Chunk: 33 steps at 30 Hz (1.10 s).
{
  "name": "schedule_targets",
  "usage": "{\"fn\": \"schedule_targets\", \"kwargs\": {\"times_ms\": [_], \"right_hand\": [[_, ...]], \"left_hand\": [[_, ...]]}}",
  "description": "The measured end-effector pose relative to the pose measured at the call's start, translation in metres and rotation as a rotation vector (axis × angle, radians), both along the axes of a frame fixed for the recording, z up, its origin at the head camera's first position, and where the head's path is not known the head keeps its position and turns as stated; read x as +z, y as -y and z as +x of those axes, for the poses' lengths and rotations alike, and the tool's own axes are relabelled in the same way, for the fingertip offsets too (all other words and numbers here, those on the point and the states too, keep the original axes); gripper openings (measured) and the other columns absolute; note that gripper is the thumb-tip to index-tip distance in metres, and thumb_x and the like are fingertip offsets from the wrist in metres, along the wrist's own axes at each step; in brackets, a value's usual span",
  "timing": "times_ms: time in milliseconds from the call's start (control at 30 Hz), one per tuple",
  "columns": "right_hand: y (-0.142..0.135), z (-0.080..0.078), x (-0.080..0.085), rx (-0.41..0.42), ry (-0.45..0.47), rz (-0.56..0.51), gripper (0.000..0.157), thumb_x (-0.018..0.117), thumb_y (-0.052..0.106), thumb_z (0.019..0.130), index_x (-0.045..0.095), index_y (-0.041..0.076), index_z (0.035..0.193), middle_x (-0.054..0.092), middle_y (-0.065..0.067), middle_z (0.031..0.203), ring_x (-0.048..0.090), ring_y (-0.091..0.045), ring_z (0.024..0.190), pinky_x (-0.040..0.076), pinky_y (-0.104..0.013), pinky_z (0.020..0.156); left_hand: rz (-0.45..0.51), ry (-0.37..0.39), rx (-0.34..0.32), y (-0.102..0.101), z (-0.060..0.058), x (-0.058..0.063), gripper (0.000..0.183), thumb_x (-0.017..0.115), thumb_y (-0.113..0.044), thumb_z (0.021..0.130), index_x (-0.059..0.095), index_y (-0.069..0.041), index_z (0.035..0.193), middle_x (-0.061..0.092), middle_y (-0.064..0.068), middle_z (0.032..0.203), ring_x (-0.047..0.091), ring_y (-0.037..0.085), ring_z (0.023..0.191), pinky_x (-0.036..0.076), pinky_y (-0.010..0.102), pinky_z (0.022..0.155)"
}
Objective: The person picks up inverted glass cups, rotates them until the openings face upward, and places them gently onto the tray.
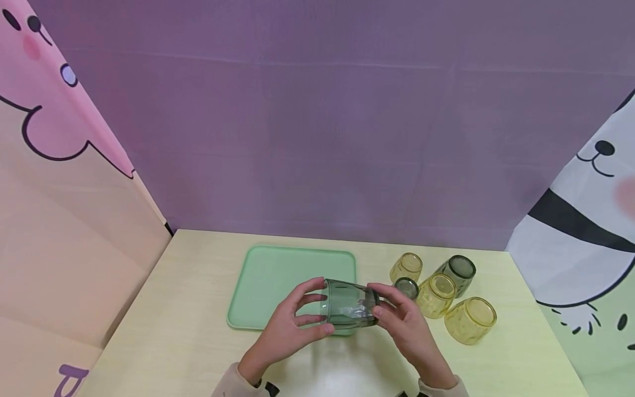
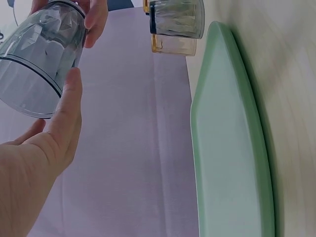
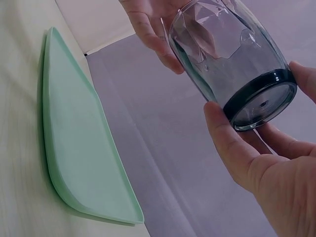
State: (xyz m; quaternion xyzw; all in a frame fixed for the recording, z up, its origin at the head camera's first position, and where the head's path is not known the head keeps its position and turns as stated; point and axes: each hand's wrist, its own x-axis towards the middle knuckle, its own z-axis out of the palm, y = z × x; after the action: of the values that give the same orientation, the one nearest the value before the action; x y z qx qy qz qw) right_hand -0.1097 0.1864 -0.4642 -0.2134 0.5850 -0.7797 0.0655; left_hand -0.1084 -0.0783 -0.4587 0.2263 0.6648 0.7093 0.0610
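A smoky grey-green drinking glass (image 1: 349, 304) lies sideways in the air between both hands, above the tray's near right part. Its open rim faces left and its thick dark base faces right. My left hand (image 1: 292, 325) holds the rim end, thumb below and fingers above. At the base end, my right hand (image 1: 407, 325) grips with thumb and fingertips. The right wrist view shows the dark base of the glass (image 3: 232, 64) between the right fingers (image 3: 224, 133). Faceted sides of the glass (image 2: 44, 54) show in the left wrist view.
A pale green tray (image 1: 292, 275) lies on the light wooden table (image 1: 163, 314). Right of it stand several more glasses: a small yellow one (image 1: 407, 267), a small grey one (image 1: 407, 288), a taller grey one (image 1: 458, 274) and yellow ones (image 1: 470, 321). A purple cloth (image 1: 337, 121) hangs behind.
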Motion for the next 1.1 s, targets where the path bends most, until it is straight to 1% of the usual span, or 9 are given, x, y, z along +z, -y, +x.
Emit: {"fn": "schedule_targets", "kwargs": {"times_ms": [167, 433, 533, 700, 767, 867, 1000, 1100], "right_hand": [[-0.0001, -0.0005, -0.0001, 0.019, -0.011, -0.008, 0.041, 0.050, -0.011, 0.100, 0.039, -0.018, 0.139, 0.057, -0.010, 0.131, 0.061, -0.021, 0.117, 0.056, -0.037, 0.092], [0.0011, -0.0020, 0.0015, 0.005, 0.016, 0.016, 0.042, 0.053, -0.009, 0.099, 0.040, -0.018, 0.139, 0.057, -0.010, 0.132, 0.061, -0.021, 0.118, 0.055, -0.039, 0.094], [0.0010, -0.0020, 0.0014, 0.004, 0.020, 0.024, 0.042, 0.053, -0.008, 0.099, 0.040, -0.017, 0.139, 0.056, -0.010, 0.133, 0.061, -0.021, 0.118, 0.055, -0.039, 0.094], [0.0011, -0.0015, 0.0013, 0.011, 0.008, 0.017, 0.042, 0.053, -0.010, 0.098, 0.043, -0.015, 0.139, 0.055, -0.010, 0.134, 0.060, -0.021, 0.119, 0.055, -0.038, 0.093], [0.0014, -0.0014, 0.0018, 0.015, -0.002, 0.018, 0.043, 0.053, -0.010, 0.098, 0.042, -0.015, 0.139, 0.055, -0.010, 0.134, 0.060, -0.021, 0.119, 0.055, -0.038, 0.093], [0.0017, -0.0014, 0.0028, 0.011, -0.031, 0.042, 0.043, 0.054, -0.009, 0.098, 0.042, -0.015, 0.139, 0.055, -0.011, 0.135, 0.060, -0.021, 0.119, 0.055, -0.035, 0.093], [0.0015, -0.0016, 0.0050, -0.032, -0.103, 0.116, 0.043, 0.056, -0.009, 0.097, 0.045, -0.013, 0.138, 0.056, -0.014, 0.135, 0.059, -0.024, 0.119, 0.055, -0.032, 0.092], [0.0001, -0.0010, 0.0074, -0.080, -0.144, 0.177, 0.043, 0.059, -0.009, 0.096, 0.049, -0.011, 0.137, 0.057, -0.016, 0.135, 0.058, -0.027, 0.119, 0.055, -0.032, 0.092]], "left_hand": [[0.016, 0.019, -0.002, -0.0006, -0.0009, -0.0003, 0.072, 0.080, -0.005, 0.086, 0.046, -0.020, 0.147, 0.046, 0.008, 0.145, 0.053, 0.032, 0.125, 0.057, 0.040, 0.091], [0.027, 0.026, 0.011, 0.0002, -0.0003, 0.0004, 0.073, 0.080, -0.004, 0.084, 0.047, -0.019, 0.147, 0.047, 0.010, 0.143, 0.054, 0.033, 0.123, 0.057, 0.040, 0.090], [0.033, 0.021, 0.013, 0.0006, 0.0000, 0.0006, 0.073, 0.081, -0.004, 0.083, 0.048, -0.016, 0.147, 0.047, 0.012, 0.142, 0.054, 0.036, 0.123, 0.058, 0.041, 0.089], [0.048, 0.007, 0.016, 0.0007, -0.0001, -0.0003, 0.072, 0.082, -0.002, 0.081, 0.049, -0.008, 0.145, 0.048, 0.014, 0.139, 0.054, 0.041, 0.120, 0.058, 0.042, 0.086], [0.051, 0.001, 0.023, 0.0007, -0.0002, -0.0010, 0.071, 0.082, -0.001, 0.080, 0.050, -0.006, 0.144, 0.049, 0.015, 0.137, 0.054, 0.041, 0.119, 0.059, 0.043, 0.085], [0.052, -0.003, 0.036, 0.0011, -0.0001, -0.0016, 0.070, 0.083, -0.001, 0.079, 0.052, -0.008, 0.142, 0.050, 0.015, 0.136, 0.056, 0.039, 0.118, 0.059, 0.043, 0.084], [0.058, -0.006, 0.048, 0.0030, 0.0007, -0.0006, 0.069, 0.084, -0.001, 0.079, 0.053, -0.009, 0.141, 0.050, 0.015, 0.135, 0.056, 0.039, 0.117, 0.059, 0.043, 0.083], [0.059, -0.023, 0.059, 0.0064, 0.0009, 0.0003, 0.069, 0.084, -0.001, 0.079, 0.053, -0.007, 0.140, 0.050, 0.016, 0.135, 0.056, 0.040, 0.116, 0.060, 0.043, 0.082]]}}
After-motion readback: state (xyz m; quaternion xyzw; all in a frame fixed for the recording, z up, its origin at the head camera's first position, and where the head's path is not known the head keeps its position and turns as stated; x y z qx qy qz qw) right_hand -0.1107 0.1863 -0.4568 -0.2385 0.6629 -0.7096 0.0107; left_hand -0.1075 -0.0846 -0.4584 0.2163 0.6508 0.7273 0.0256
